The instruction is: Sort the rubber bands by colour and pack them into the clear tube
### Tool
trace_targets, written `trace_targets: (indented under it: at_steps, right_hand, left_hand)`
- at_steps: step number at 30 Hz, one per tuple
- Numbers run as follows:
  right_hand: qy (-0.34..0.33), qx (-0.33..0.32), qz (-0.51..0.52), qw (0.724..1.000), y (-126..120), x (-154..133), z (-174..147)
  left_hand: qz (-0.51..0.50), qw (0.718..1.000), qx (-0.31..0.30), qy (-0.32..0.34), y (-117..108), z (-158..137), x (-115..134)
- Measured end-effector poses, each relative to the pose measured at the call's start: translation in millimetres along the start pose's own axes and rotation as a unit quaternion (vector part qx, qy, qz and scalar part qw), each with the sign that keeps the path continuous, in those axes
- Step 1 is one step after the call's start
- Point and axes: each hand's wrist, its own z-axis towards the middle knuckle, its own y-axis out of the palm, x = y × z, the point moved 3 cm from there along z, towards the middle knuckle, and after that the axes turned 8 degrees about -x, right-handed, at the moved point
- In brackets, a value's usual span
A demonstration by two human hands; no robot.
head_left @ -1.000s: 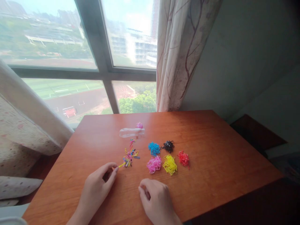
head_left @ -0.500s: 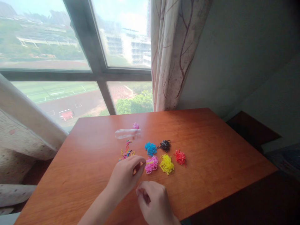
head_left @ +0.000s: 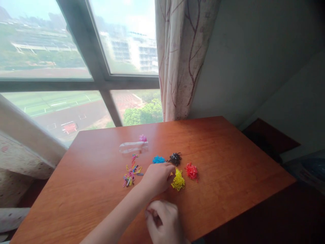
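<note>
My left hand [head_left: 158, 178] reaches over the table to the left edge of a pile of yellow rubber bands [head_left: 179, 181]. Its thumb and fingers are pinched together, with a bit of yellow band at the tips. The pink pile is hidden beneath this hand. Nearer to me, my right hand [head_left: 165, 220] is closed with thumb and fingertips together; whatever it may hold does not show. Blue rubber bands [head_left: 158, 159] lie just beyond the left hand, partly covered by it. To the left is a loose scatter of mixed-colour rubber bands [head_left: 132, 173].
Black bands [head_left: 175, 158] and red bands [head_left: 191, 171] form two more piles on the wooden table [head_left: 228, 162]. A clear plastic bag or tube [head_left: 132, 147] lies toward the back beside a small pink object [head_left: 143, 138]. A window and curtain [head_left: 175, 67] stand behind.
My left hand has moved right, from the pink pile to the yellow one, carrying a yellow band. The mixed scatter is now uncovered. My right hand stays nearly in place; the view shifted slightly.
</note>
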Motion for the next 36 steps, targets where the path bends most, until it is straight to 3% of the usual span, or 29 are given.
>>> trace_targets:
  at_steps: [5,8,10,17,23,31,36]
  right_hand:
    - [0.008,-0.013,0.023,1.0,2,2,0]
    - [0.04,-0.053,0.051,0.997,4,4,0]
    - [0.067,-0.087,0.057,0.992,4,5,1]
    - [0.085,-0.113,-0.039,0.989,2,1,17]
    - [0.126,-0.171,-0.15,0.965,13,-10,42]
    - [0.16,-0.239,-0.188,0.939,33,-20,68]
    - [0.182,-0.245,-0.223,0.926,35,-17,77]
  left_hand:
    - [-0.013,0.999,0.02,-0.027,-15,-26,-16]
    - [-0.02,0.997,0.044,-0.057,-25,-54,-35]
    - [-0.039,0.99,0.093,-0.095,-29,-76,-51]
    - [-0.086,0.957,0.168,-0.218,-12,-135,-97]
    - [-0.123,0.94,0.215,-0.235,6,-143,-106]
    - [-0.149,0.943,0.206,-0.214,6,-143,-103]
    - [-0.149,0.943,0.202,-0.217,8,-143,-103]
